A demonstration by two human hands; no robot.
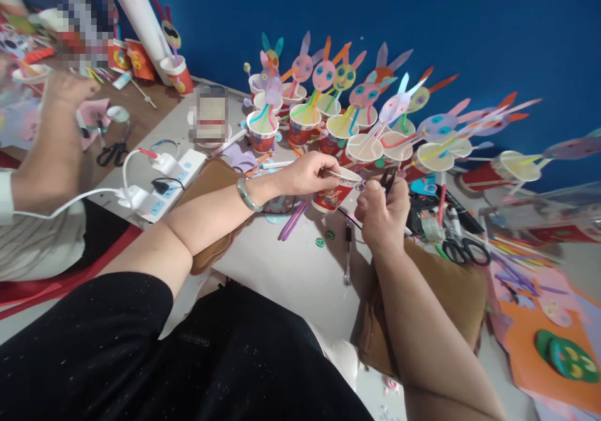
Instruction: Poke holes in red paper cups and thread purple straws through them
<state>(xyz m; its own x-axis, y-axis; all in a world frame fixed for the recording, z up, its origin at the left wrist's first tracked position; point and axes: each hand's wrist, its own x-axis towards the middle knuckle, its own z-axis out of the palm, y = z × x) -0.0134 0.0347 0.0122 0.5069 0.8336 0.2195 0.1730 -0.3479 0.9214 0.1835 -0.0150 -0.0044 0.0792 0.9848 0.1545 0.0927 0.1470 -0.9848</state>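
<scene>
Black clothing (225, 358) lies nearest, below both hands; beyond it spreads the bench (291, 271). The left hand (307, 174) pinches the rim of a red paper cup (331, 197), its long axis leaning towards the right hand (384, 211), just beside it, fingers closed round a dark-tipped tool (389, 180).

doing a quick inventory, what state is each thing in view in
Held cup: slightly tilted, held by left fingers
Dark tool: in right fingers, open or shut unclear
Decorated cups: mostly upright, figures sticking out
Pen: lying flat
Power strip: plugs inserted
Scissors at right: lying down, blade opening unclear
</scene>
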